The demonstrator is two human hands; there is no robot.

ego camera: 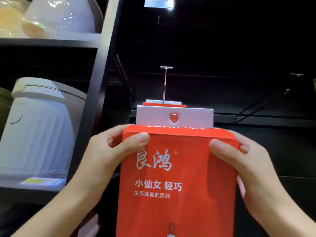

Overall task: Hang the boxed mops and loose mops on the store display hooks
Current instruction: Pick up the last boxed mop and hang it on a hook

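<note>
A red boxed mop (176,182) with white lettering fills the lower middle of the head view. Its white hang tab (193,117) with a metal eyelet (174,118) stands up at the top. My left hand (106,151) grips the box's upper left corner, and my right hand (242,161) grips the upper right corner. A display hook (165,82) runs back from just behind the tab to the dark wall. The tops of other red-and-white boxes (162,103) show on that hook, right behind the held box.
A black shelf upright (95,93) stands close on the left, with white plastic bins (37,127) on the shelves beside it. A bare black hook (261,103) juts from the dark panel at right. A ceiling light (159,2) glares above.
</note>
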